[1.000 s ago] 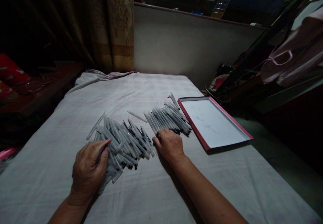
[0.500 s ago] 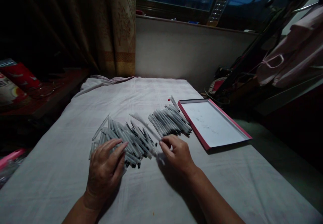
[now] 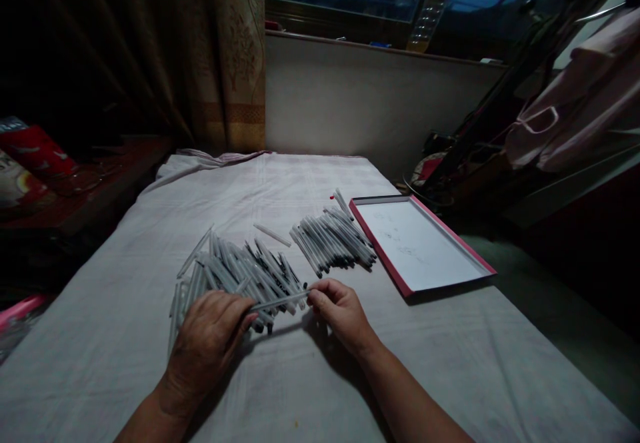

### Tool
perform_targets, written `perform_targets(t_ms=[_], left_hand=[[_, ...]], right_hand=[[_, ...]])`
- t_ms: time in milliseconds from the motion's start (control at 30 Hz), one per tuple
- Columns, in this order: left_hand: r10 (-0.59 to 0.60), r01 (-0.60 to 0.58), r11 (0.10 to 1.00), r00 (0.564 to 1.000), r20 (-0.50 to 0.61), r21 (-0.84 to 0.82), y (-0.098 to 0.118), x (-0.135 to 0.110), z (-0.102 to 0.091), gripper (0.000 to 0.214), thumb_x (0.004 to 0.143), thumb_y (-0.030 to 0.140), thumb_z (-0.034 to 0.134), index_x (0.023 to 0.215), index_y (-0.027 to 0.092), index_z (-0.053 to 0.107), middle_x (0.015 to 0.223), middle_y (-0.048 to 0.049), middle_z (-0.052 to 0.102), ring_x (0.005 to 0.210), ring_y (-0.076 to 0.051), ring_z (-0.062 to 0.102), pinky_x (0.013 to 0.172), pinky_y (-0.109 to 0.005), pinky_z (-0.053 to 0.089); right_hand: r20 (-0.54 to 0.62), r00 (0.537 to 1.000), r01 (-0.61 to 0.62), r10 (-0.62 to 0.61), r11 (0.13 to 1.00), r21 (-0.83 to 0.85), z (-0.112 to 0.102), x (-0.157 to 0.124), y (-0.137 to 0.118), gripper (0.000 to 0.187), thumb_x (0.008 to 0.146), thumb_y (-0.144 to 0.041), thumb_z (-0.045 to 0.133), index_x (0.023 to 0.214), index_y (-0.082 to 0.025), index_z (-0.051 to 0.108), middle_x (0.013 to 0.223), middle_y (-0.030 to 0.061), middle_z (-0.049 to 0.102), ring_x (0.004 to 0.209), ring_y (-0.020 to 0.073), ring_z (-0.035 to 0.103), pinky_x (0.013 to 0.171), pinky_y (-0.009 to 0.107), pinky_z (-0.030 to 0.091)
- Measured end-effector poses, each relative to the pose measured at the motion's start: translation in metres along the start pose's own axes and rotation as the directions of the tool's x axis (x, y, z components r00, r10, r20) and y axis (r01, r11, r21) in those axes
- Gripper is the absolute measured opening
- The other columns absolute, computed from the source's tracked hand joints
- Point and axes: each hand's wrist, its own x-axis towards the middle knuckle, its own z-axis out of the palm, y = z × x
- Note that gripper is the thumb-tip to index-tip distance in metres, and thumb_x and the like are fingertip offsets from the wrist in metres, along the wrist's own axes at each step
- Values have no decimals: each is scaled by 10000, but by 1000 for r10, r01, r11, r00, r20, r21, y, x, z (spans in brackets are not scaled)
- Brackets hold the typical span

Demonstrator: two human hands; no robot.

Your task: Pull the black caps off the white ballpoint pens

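A thin, translucent pen (image 3: 281, 302) stretches between my two hands, slightly tilted up to the right. My left hand (image 3: 207, 336) is closed on its left end, above the near edge of a loose pile of similar pens (image 3: 240, 263). At the other end, my right hand (image 3: 343, 313) pinches it between thumb and fingertips. Beyond my right hand lies a neater row of pens (image 3: 333, 240) with dark ends pointing toward me. One single pen (image 3: 273, 234) lies alone between the two groups.
A shallow red-edged tray or box lid (image 3: 406, 290) with a white inside lies right of the row. A tiny red piece (image 3: 331, 197) sits near the row's far end. A pale checked cloth (image 3: 280, 390) covers the surface. A bottle (image 3: 431, 16) stands on the windowsill.
My right hand had one end of a pen, angled away from me. That pen has swung level, and my left hand, open before, has closed on its other end.
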Motion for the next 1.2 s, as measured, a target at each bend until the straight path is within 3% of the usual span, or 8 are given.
perform_targets(t_ms=[200,367,467,533,700,867,1033,1200], left_hand=[[-15,16,999,1000,16,-37,5,4,-3,213,1009,316,482,932,201,643,780,-6,673,724,-172,596,784,-326,439],[-33,33,999,999,18,-36,2,2,-1,237,1011,328,471,918,206,651,778,-5,681,725,-171,602,777,-323,436],[-34,35,999,999,22,-34,2,2,-1,229,1010,327,474,924,207,649,779,-6,684,723,-169,604,768,-319,435],[-31,32,999,999,28,-36,3,2,-1,224,1010,321,474,923,208,647,776,-6,684,721,-170,603,769,-320,434],[-48,50,998,998,49,-46,2,0,1,226,1008,328,481,912,208,647,776,-6,680,729,-176,599,787,-329,434],[-55,58,997,997,54,-47,2,-2,2,234,1008,341,478,922,212,653,776,-10,672,729,-182,593,776,-330,429],[-46,49,998,996,72,-44,1,-3,3,211,1001,333,498,925,207,648,781,-14,664,743,-187,589,797,-337,433],[-43,47,998,996,74,-43,1,-2,3,217,1002,326,492,928,204,654,781,-15,669,740,-185,595,804,-342,437]], right_hand=[[-11,1000,-15,16,993,115,-2,1,-2,248,630,-369,833,777,-185,754,635,-6,667,560,107,547,541,227,422],[-39,999,-33,37,994,106,-3,2,-1,313,634,-416,837,838,-187,773,675,6,688,547,99,534,474,201,365],[-63,996,-54,59,996,68,-2,4,-1,327,651,-477,822,708,-169,727,621,8,662,498,86,485,447,200,333],[-71,997,-28,32,998,47,-2,4,-2,325,639,-462,833,649,-168,695,579,-6,630,501,84,472,465,205,348],[-31,999,-32,34,997,71,-3,4,-2,302,595,-398,861,745,-182,712,586,-34,608,517,91,485,489,211,373],[-52,998,-39,41,998,46,-3,4,-2,321,632,-450,832,735,-172,710,560,-37,576,500,84,452,461,205,327],[-30,1000,-3,4,999,32,-4,4,-2,289,607,-380,851,748,-175,704,633,-19,627,554,99,515,524,221,407],[-20,999,-47,48,999,15,-4,4,-1,324,661,-457,817,777,-183,688,635,-18,631,517,105,520,492,224,407]])
